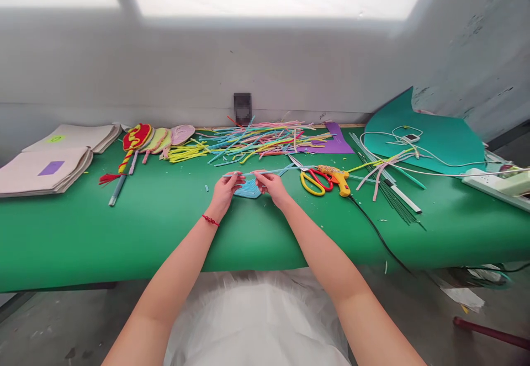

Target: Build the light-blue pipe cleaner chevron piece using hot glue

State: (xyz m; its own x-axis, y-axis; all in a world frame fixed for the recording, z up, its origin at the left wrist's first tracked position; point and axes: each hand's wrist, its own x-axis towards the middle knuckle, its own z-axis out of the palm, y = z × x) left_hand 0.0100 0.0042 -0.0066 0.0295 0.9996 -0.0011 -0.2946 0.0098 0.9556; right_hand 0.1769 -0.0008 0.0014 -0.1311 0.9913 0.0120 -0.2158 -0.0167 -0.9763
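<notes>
Both of my hands are pinched on one light blue pipe cleaner [296, 168], stretched level just above the table. My left hand [226, 190] grips it near its left end. A short way along, my right hand [270, 186] holds it too, and its free end runs off to the right toward a yellow glue gun [341, 181]. Below and between the hands lies a flat light blue piece [247, 189] made of rows of pipe cleaner, partly covered by my fingers. Scissors with yellow and red handles [313, 183] rest to the right of my right hand.
Loose coloured pipe cleaners [265, 142] are heaped at the back of the green table [157, 239]. Finished fan-like pieces [137, 137] and paper stacks [45, 173] lie left. At right are green wires [395, 200], a teal sheet [447, 139] and a power strip [480, 178]; the glue gun's cord [379, 233] crosses the front edge.
</notes>
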